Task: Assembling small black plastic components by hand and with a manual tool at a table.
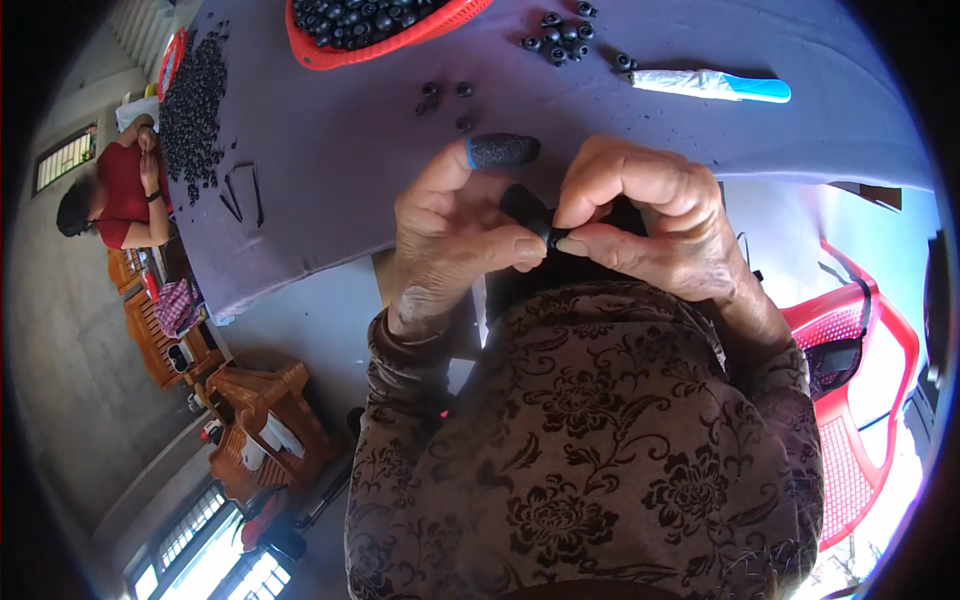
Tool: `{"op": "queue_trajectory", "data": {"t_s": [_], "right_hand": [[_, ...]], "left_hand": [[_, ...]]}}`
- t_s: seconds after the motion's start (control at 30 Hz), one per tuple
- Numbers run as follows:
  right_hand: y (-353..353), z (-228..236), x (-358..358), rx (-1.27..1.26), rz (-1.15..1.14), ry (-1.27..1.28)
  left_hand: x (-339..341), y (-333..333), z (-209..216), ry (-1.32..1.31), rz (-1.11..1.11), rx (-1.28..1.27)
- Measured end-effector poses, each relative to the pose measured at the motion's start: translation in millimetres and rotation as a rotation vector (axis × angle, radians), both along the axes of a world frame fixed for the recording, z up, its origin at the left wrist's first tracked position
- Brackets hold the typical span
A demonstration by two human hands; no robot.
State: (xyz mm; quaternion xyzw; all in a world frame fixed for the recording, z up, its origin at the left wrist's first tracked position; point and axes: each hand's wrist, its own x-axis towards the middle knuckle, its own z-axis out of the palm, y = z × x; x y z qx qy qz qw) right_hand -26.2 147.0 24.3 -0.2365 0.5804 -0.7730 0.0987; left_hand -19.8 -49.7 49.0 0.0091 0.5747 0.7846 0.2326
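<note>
My left hand (445,225) and my right hand (655,220) meet in front of my chest at the table's near edge. Between their fingertips is a small black part (554,238), mostly hidden by the fingers. The left thumb and a finger in a black finger cot (525,208) pinch it from one side. Another left finger, in a dark cot with a blue rim (503,151), points away from the pinch. On the other side, the right thumb and forefinger close on the same part. Beyond the hands, several loose black round pieces (430,98) lie on the cloth.
A red basket (310,57) holds many black pieces at the back. Right of it are a small cluster of pieces (560,38) and a blue-handled tool (755,89) with a wrapped end. At left, a person in red (125,200) sits by a pile (195,115). A red chair (845,450) stands right.
</note>
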Motion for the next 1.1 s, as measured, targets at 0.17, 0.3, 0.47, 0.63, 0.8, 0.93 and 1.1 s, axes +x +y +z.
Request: {"op": "queue_trajectory", "data": {"t_s": [0.17,0.3,0.47,0.63,0.8,0.93,1.1], "right_hand": [[1,2,0,0.121,-0.059,0.141],[4,4,-11,0.123,0.079,-0.009],[-2,-7,-21,0.063,0.175,0.281],[-3,-10,-9,0.092,0.216,0.201],[-2,-19,4,0.167,0.261,0.155],[-4,-23,6,0.168,0.258,0.128],[-6,-21,6,0.126,0.318,0.042]], "left_hand": [[-1,0,3,-0.033,0.0,-0.018],[-3,1,3,-0.04,-0.019,-0.057],[-1,5,0,-0.071,0.014,0.058],[15,-4,-17,-0.243,-0.028,0.137],[28,-4,-20,-0.411,0.017,0.089],[30,-9,-24,-0.435,-0.013,0.065],[30,-10,-25,-0.465,-0.057,0.122]]}}
